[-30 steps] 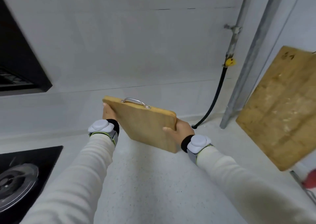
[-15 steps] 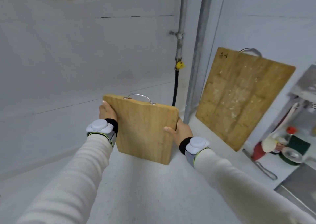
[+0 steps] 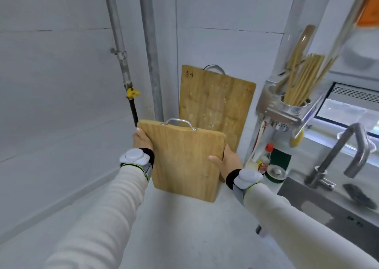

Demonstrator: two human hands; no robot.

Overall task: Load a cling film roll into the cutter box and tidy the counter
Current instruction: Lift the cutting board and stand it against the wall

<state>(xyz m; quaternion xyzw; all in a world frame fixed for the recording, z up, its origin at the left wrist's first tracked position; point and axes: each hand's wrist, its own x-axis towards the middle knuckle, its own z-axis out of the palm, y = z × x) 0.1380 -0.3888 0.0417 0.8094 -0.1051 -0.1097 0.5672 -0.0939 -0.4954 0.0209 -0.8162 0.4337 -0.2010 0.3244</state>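
I hold a small wooden cutting board [image 3: 184, 157] with a metal handle upright above the white counter [image 3: 184, 233]. My left hand [image 3: 141, 139] grips its left edge and my right hand [image 3: 225, 160] grips its right edge. Right behind it a larger, worn cutting board [image 3: 217, 98] leans against the wall in the corner. The small board overlaps the large one's lower part. No cling film roll or cutter box is in view.
Two metal pipes [image 3: 149, 49] and a black hose with a yellow valve [image 3: 132, 93] run down the corner. On the right stand a metal holder with chopsticks [image 3: 299, 84], bottles and a lidded jar [image 3: 274, 172], then a faucet [image 3: 346, 151] and sink [image 3: 332, 211].
The view has swung right, from the stove side to the corner and sink. Both hands carried the small board rightwards, close in front of the large leaning board.
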